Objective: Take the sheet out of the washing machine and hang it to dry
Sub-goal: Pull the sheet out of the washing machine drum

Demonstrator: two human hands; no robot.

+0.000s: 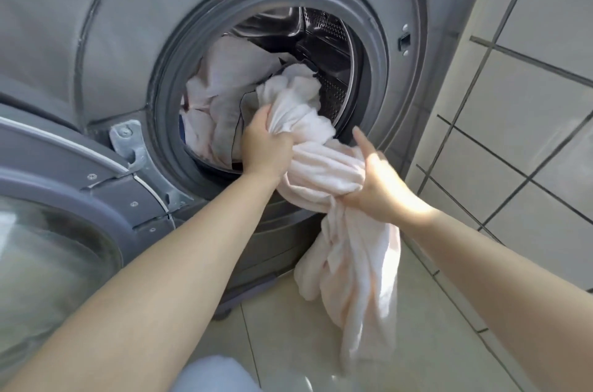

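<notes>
Both bare forearms reach forward from under my view, over a light blue-grey fabric knee at the bottom edge. My left hand [268,143] has its fingers curled tight round a bunch of the pale pink, soft cloth sheet [324,173] right at the drum mouth. My right hand [377,176] grips the same sheet lower down, thumb up (index finger sticking out straight), and from it the rest hangs toward the beige tiled floor [433,327]. The sheet's upper end is still inside the grey front-loading washing machine [128,22], beside other white and grey laundry [221,93]. The round glass door [57,199] stands open at left. A white tiled wall [529,103] is on the right.
</notes>
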